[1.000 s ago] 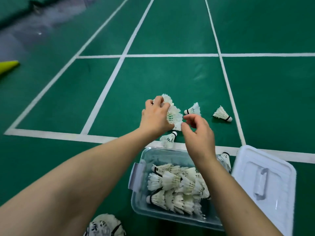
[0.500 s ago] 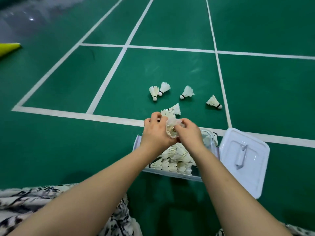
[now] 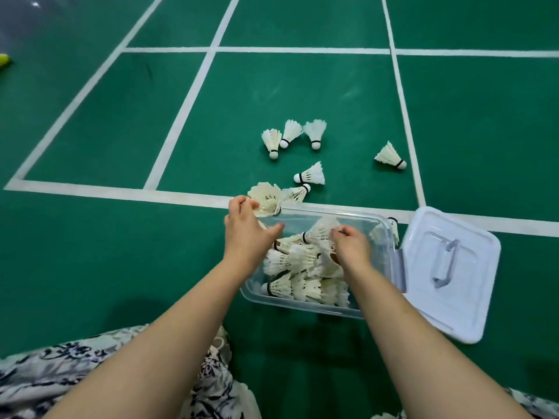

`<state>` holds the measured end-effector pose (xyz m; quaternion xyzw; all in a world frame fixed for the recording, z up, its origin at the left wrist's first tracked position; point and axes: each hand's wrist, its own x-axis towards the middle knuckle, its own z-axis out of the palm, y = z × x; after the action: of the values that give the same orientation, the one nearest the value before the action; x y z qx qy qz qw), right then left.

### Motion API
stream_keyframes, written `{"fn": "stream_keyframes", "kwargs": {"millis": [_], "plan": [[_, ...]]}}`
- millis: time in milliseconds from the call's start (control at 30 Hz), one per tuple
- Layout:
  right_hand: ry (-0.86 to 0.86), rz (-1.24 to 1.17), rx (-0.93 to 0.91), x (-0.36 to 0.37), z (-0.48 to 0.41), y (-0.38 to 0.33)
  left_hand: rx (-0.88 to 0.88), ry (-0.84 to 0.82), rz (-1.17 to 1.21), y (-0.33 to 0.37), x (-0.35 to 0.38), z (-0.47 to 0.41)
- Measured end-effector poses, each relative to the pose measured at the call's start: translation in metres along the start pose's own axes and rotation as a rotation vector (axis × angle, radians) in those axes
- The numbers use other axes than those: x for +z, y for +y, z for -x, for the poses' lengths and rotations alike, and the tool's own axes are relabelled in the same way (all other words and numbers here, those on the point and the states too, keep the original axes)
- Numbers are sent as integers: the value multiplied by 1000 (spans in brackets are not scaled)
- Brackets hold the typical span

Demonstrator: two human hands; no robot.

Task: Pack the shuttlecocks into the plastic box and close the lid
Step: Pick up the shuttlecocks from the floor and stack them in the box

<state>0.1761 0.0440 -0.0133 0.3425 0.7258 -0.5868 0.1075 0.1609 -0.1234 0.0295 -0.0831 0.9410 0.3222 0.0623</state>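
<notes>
With the left hand pinching nested shuttlecocks at the plastic box far-left corner and the right hand pinching another inside, feathers may crush if pressed in.

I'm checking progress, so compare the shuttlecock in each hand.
The left hand holds its shuttlecock above the plastic box's far left corner, open skirt facing the camera. The right hand holds its shuttlecock inside the box, sideways, cork pointing left. Both are white and feathered.
</notes>
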Motion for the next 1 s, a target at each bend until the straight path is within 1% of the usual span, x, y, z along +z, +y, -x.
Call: {"fn": "stream_keyframes", "kwargs": {"millis": [100, 267, 367, 433, 467, 533, 633, 733, 833, 933, 967, 1000], "plan": [[-53, 50, 84, 16, -15, 6, 0, 15, 29, -5, 2, -6], [-117, 246, 55, 43, -36, -10, 1, 47, 47, -11, 1, -14], [-152, 528, 12, 55, -38, -16, 8, 49, 62, -11, 3, -16], [-128, 721, -24, 61, -37, -15, 15, 37, 69, -9, 6, -15], [-104, 796, -43, 63, -35, -14, 20, 27, 69, -9, 7, -15], [-74, 867, -60, 65, -31, -13, 32, 5, 58, -7, 9, -13], [-48, 908, -104, 61, -25, -15, 50, -21, 39, -6, 12, -11], [-24, 917, -239, 52, -16, -17, 62, -37, 18, -3, 12, -6], [-13, 750, -302, 43, -7, -23, 73, -39, -1, 1, 12, -3], [85, 477, -369, 31, 4, -28, 101, -43, -23, 8, 12, 4], [110, 438, -424, 26, 9, -28, 109, -45, -37, 10, 13, 6], [118, 460, -504, 21, 14, -28, 109, -52, -50, 12, 14, 8]]}}
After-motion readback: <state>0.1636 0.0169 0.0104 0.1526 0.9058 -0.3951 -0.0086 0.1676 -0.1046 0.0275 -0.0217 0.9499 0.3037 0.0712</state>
